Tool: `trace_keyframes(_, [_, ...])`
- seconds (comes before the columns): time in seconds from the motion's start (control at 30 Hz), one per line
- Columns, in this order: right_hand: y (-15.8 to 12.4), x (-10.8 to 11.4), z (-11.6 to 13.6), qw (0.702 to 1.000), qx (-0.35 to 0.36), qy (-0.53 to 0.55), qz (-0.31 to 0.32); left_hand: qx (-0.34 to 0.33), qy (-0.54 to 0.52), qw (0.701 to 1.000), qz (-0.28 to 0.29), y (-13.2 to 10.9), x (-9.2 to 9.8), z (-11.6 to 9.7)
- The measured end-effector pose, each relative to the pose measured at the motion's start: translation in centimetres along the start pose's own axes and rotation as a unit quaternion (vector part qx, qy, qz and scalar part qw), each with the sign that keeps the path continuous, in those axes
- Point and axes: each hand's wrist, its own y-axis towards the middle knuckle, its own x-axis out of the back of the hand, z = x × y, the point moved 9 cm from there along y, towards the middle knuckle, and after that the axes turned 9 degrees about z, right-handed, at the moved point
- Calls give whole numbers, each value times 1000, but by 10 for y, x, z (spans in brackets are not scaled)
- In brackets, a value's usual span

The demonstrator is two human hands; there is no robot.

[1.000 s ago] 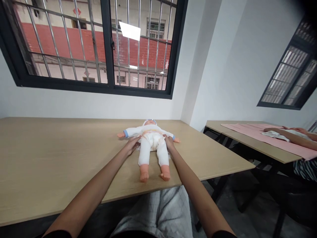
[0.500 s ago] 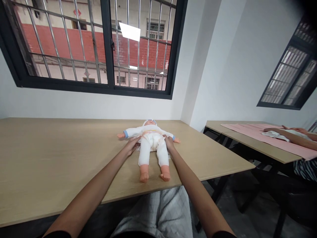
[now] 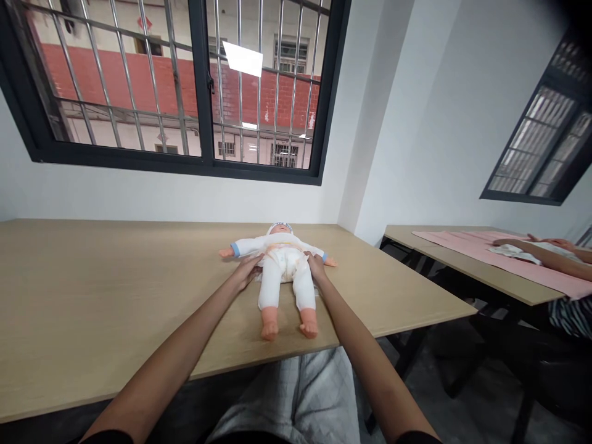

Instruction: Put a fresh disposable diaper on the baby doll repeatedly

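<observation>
- Baby doll (image 3: 279, 238): face-up on table (image 3: 124, 283), head toward window (image 3: 263, 173), feet by the near edge.
- Diaper (image 3: 287, 261): at doll's hips, over its white clothing.
- Left hand (image 3: 248, 272): fingers part-curled, at diaper's side; can't tell if gripping.
- Right hand (image 3: 316, 267): at diaper's opposite side, fingers mostly hidden; opening and grip can't be told.
- Off right: pink mat (image 3: 467, 246), co-worker's arms over it.

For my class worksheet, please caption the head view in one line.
Left hand and right hand at either side of the diaper on a doll lying face up on a table.
</observation>
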Motion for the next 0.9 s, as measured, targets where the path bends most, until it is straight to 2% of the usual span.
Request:
trace_keyframes(0.27, [5,3,-2,999,-6,38,-10,12,-23,1000,-10,1,3,3])
trace_keyframes(0.47, [9,14,-15,983,-75,164,-43,27,-106,994,5,-1,-4,-2])
trace_keyframes(0.67, [17,26,-17,967,-64,237,-72,3,-134,991,-17,-2,-1,-9])
trace_keyframes(0.9, [24,29,-20,964,-48,255,-64,4,-147,989,-22,-2,1,-9])
